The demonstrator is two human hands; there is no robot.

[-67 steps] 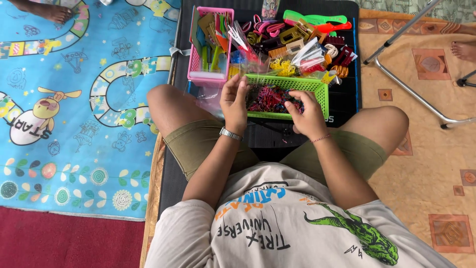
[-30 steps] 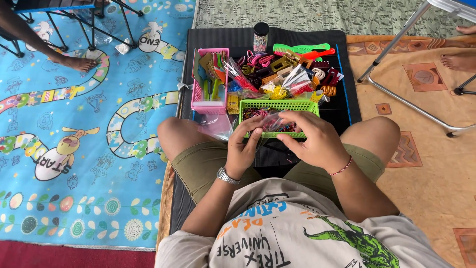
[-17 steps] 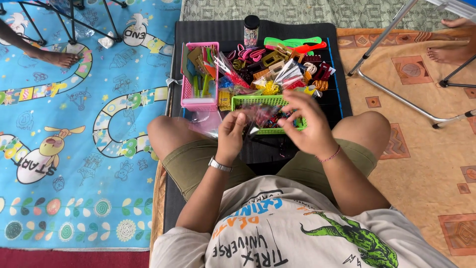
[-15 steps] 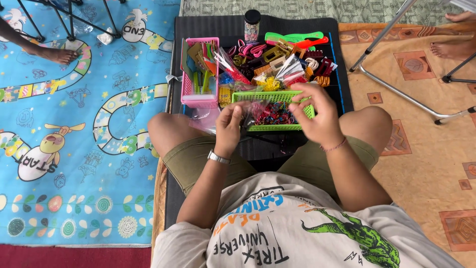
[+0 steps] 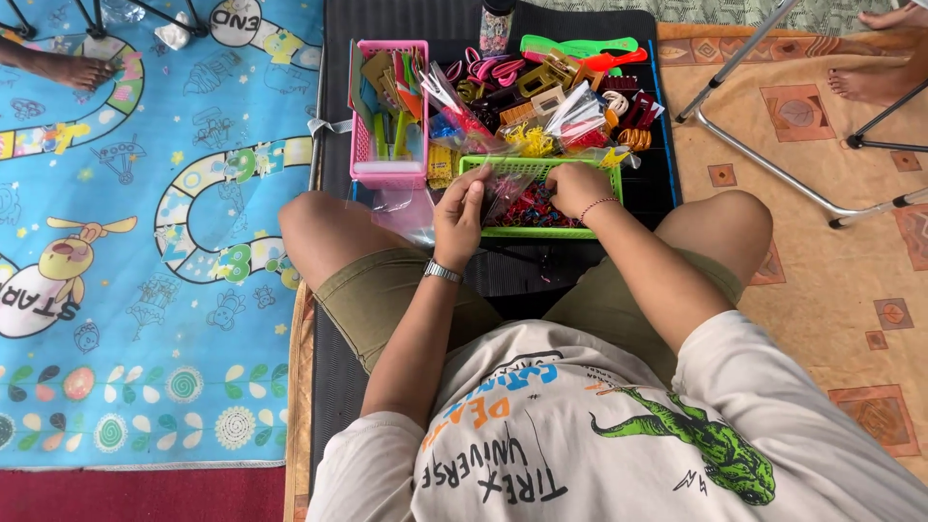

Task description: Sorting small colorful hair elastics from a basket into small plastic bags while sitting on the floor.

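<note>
Clear plastic bag [image 5: 505,189] pinched by left hand [image 5: 460,218], crinkled.

A pink basket [image 5: 389,145] of combs stands on the black mat [image 5: 580,19]. Left lies a blue play mat [image 5: 145,242]; right, a metal chair frame [image 5: 764,155] on patterned carpet [image 5: 851,290].

Right hand [image 5: 577,188] has dropped into green basket [image 5: 615,188].
</note>
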